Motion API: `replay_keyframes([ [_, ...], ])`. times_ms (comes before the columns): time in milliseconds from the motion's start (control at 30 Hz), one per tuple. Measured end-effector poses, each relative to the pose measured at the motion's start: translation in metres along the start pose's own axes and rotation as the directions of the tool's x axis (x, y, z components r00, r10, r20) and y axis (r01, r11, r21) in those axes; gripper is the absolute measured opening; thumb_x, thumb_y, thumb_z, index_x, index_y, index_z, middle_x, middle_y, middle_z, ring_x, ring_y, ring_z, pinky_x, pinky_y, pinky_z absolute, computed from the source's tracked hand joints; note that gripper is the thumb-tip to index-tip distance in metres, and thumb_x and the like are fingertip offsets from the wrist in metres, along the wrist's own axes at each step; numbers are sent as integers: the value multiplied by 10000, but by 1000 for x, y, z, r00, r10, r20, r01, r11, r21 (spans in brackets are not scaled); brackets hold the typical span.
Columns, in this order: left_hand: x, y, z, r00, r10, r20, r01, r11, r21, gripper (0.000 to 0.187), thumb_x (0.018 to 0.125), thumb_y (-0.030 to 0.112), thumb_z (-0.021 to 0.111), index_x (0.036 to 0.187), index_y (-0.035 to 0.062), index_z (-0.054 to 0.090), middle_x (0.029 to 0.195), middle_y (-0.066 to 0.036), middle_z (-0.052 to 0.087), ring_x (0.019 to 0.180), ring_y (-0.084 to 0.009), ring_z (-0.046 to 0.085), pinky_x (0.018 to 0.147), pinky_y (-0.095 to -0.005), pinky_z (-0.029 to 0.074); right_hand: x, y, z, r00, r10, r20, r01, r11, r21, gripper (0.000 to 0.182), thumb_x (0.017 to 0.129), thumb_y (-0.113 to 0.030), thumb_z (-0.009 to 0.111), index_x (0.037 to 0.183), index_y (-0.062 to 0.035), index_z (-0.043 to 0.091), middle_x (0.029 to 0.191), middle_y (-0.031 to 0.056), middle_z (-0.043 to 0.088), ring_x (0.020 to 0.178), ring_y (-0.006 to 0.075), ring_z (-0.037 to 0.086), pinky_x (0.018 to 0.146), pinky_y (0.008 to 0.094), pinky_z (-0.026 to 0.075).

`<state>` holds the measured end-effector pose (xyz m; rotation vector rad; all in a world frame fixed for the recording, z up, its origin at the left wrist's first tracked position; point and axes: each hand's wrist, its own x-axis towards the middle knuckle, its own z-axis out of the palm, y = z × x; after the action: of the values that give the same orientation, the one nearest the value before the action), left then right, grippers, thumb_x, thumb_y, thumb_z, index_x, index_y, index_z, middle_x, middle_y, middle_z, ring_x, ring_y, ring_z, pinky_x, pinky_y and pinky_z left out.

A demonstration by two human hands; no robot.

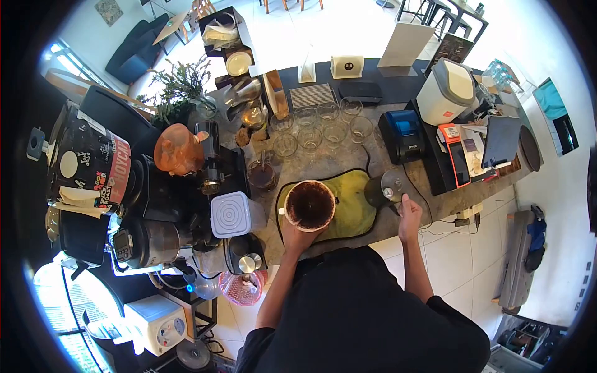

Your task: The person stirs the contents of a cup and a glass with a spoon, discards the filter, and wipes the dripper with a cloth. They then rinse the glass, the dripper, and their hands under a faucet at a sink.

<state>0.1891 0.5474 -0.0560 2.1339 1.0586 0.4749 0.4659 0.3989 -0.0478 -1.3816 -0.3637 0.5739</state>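
My left hand (pixel 300 237) is wrapped round the near side of a white dripper (pixel 310 206) with dark coffee grounds inside. Under it lies a green cloth (pixel 354 202) with a black edge. At the cloth's right side my right hand (pixel 408 217) has its fingers closed at the handle of a dark kettle (pixel 378 190) with a shiny lid knob. Beyond the cloth, several clear glasses (pixel 310 137) stand in rows. A glass of dark liquid (pixel 262 175) is to the left of the dripper.
A lidded grey container (pixel 231 214) and a black scale-like device (pixel 243 252) stand left. Grinders (pixel 180 150) are farther left. A blue-black printer (pixel 402 136), an orange card terminal (pixel 453 155) and a cream bin (pixel 445 92) stand right. A cable (pixel 429 208) hangs near my right hand.
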Motion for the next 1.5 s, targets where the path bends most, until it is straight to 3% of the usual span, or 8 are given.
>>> replay_keyframes([
  [833, -3, -22, 13, 996, 60, -62, -44, 973, 228, 629, 732, 447, 819, 1268, 167, 643, 1321, -87, 613, 1273, -294, 522, 1097, -451, 368, 29, -2, -26, 997, -10, 75, 33, 949, -315, 436, 1014, -273, 586, 637, -80, 482, 633, -36, 448, 612, 66, 398, 563, 249, 300],
  [900, -5, -34, 18, 998, 59, 3, -58, 986, 157, 673, 730, 436, 798, 1280, 98, 610, 1326, -139, 587, 1240, -332, 515, 1048, -476, 372, 44, -8, -18, 833, -551, -56, 436, 714, -548, 263, 985, -190, 624, 800, -7, 591, 724, -5, 554, 629, 102, 456, 605, 262, 382],
  [933, -4, -35, 21, 994, 71, -86, -61, 991, 117, 753, 715, 427, 815, 1339, 92, 559, 1410, -167, 511, 1338, -372, 431, 1123, -511, 311, 49, -23, -1, 833, -552, -40, 446, 712, -543, 263, 985, -190, 624, 800, -7, 591, 724, -5, 554, 629, 102, 456, 605, 262, 382],
  [1067, -4, -31, 35, 997, 74, -35, -64, 972, 228, 843, 716, 512, 794, 1398, 103, 515, 1458, -196, 455, 1439, -429, 291, 1186, -578, 195, 52, -118, 123, 834, -257, 488, 484, 765, -425, 135, 949, -130, 639, 1018, -14, 633, 883, 48, 627, 799, 115, 580, 707, 267, 465],
  [1100, -2, -36, 43, 997, 73, -40, -63, 973, 223, 843, 716, 512, 794, 1398, 103, 515, 1458, -196, 455, 1439, -429, 291, 1186, -578, 195, 56, -121, 158, 677, -331, 657, 683, 615, -393, 109, 920, -79, 653, 1008, -24, 618, 886, 32, 590, 792, 93, 564, 709, 258, 455],
  [1167, 0, -43, 53, 986, 90, -139, -58, 974, 219, 859, 714, 550, 781, 1390, 89, 522, 1457, -198, 457, 1448, -420, 283, 1186, -580, 195, 67, -117, 222, 259, -301, 918, 890, 444, -105, 179, 899, -146, 670, 1040, -45, 627, 947, 122, 608, 917, 307, 605, 799, 387, 489],
  [1367, -5, -34, 42, 949, 77, -305, -25, 985, 170, 857, 706, 545, 779, 1366, 57, 534, 1436, -189, 480, 1427, -415, 319, 1186, -588, 191, 88, -35, 344, -140, 41, 989, 989, -44, 142, 249, 899, -253, 657, 1044, -51, 649, 1021, 125, 634, 1028, 352, 605, 838, 433, 515],
  [1500, -9, -34, 30, 936, 66, -347, -11, 987, 158, 855, 701, 552, 774, 1358, 57, 541, 1415, -191, 499, 1410, -412, 345, 1188, -584, 191, 95, -6, 359, -22, 278, 960, 994, -93, 50, 252, 904, -258, 645, 1016, -36, 688, 1009, 141, 677, 1031, 339, 624, 828, 442, 530],
])
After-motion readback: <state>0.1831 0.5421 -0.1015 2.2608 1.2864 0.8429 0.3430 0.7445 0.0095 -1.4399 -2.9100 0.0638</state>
